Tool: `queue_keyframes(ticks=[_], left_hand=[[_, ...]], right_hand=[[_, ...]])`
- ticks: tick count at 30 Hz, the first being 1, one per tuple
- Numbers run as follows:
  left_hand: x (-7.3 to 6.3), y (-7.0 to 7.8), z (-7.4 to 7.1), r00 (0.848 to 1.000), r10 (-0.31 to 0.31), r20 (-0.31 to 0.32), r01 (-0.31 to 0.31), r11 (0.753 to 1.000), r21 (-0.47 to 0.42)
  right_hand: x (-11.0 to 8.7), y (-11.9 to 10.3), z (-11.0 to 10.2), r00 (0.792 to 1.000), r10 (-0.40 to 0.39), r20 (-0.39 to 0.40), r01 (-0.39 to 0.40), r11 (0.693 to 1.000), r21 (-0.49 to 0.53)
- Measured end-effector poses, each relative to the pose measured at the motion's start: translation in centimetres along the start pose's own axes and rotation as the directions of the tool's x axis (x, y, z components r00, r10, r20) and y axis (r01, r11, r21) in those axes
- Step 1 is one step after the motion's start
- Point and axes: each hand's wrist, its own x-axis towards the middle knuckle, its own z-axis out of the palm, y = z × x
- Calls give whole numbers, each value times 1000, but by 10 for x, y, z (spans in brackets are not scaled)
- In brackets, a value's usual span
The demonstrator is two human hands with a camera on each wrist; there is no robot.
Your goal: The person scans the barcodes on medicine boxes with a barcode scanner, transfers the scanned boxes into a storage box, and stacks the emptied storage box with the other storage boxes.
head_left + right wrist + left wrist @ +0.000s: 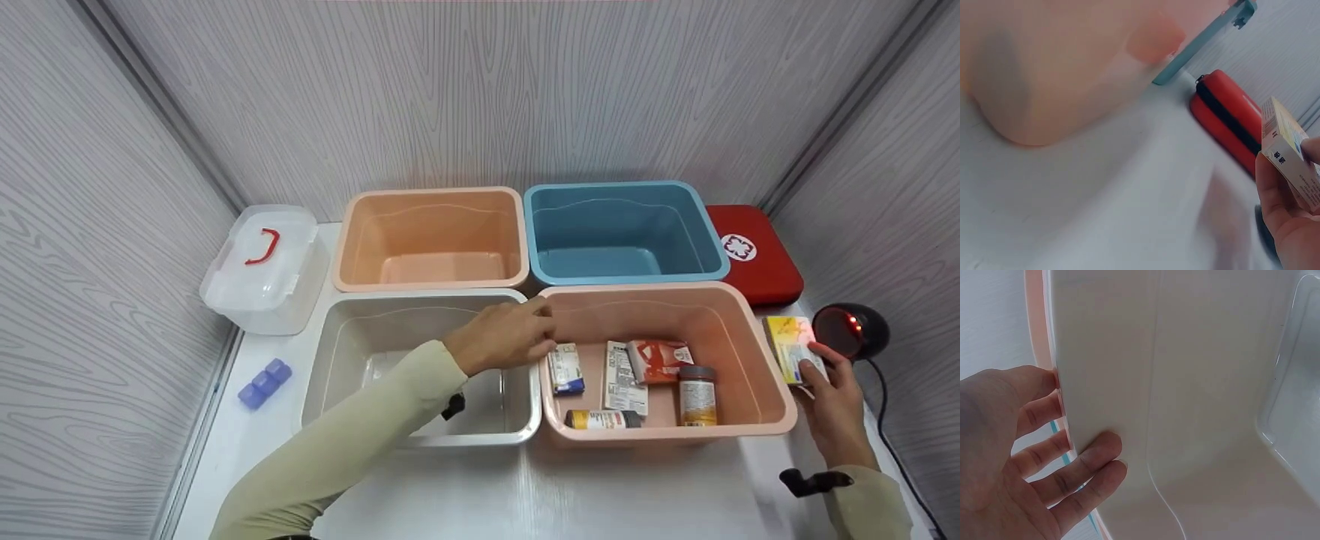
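At the far right, my right hand (836, 405) pinches a yellow and white medicine box (795, 349) between thumb and fingers, its printed face lit beside the black scanner (851, 330). In the right wrist view, the box (1292, 152) is held above the white table. My left hand (510, 334) rests on the adjoining rims of the white bin (330, 360) and the pink bin (769, 397). From the left wrist view, its relaxed fingers (1100, 447) touch the white bin's inner wall. Inside the pink bin lie several medicine boxes, a red one (660, 360) among them, and two bottles, one brown (697, 397).
Behind stand an orange bin (431, 285) and a blue bin (630, 281). A red first-aid case (757, 255) lies at right. On the left are a clear lidded box (262, 285) and a purple pill organizer (265, 384). The scanner's cable (892, 442) runs along the right edge.
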Motion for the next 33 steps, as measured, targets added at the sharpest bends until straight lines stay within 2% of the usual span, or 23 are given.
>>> queue_keyframes(ticks=[5,10,16,17,19,22,25,27,29,33], left_hand=[[1,0,0,1000,-4,1,4,1000,-14],[3,0,0,1000,2,-8,-2,1000,-25],[3,0,-2,1000,0,4,0,1000,-22],[3,-1,-2,1000,-1,4,1,1000,-22],[3,-1,-2,1000,-3,2,3,1000,-25],[3,-1,-2,1000,-1,-5,1,1000,-19],[3,0,-2,1000,3,-13,-3,1000,-5],[3,0,-2,1000,4,-13,-4,1000,-3],[4,1,-1,1000,0,-13,0,1000,-5],[3,1,-1,1000,-7,-13,7,1000,-17]], right_hand=[[5,-25,7,996,-82,22,83,995,-52],[13,-61,23,989,-130,66,134,989,-60],[22,-110,50,981,-155,118,177,961,-211],[24,-117,56,976,-172,137,199,954,-225],[30,-129,70,958,-216,190,252,949,-192],[38,-141,93,917,-295,267,337,932,-130],[47,-148,117,894,-332,300,386,911,-142],[53,-152,132,890,-331,313,405,889,-214],[58,-153,147,893,-312,325,416,848,-330],[64,-147,176,889,-265,374,441,717,-540]])
